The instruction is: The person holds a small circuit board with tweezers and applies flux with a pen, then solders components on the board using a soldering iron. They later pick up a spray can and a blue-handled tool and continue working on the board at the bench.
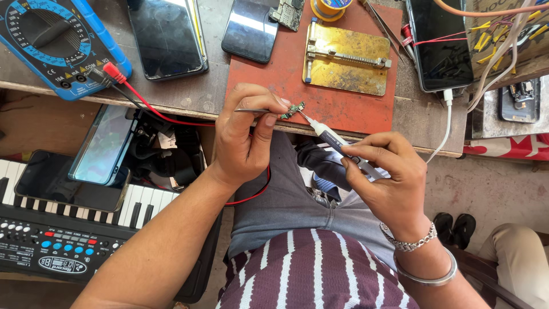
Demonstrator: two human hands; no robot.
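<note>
My left hand (246,134) pinches thin metal tweezers (254,110) that grip a tiny green circuit board (293,109) just over the front edge of a rust-red work mat (274,68). My right hand (386,177) holds a slim white and dark pen-like tool (331,137), its fine tip touching the little board from the right. Both hands hover above my lap, close to the bench edge.
On the bench lie a brass board holder (346,60), a blue multimeter (51,43) with red and black leads, several dark phones (166,37), a solder spool (329,7) and tangled wires. A small keyboard (63,229) with phones on it sits at the left.
</note>
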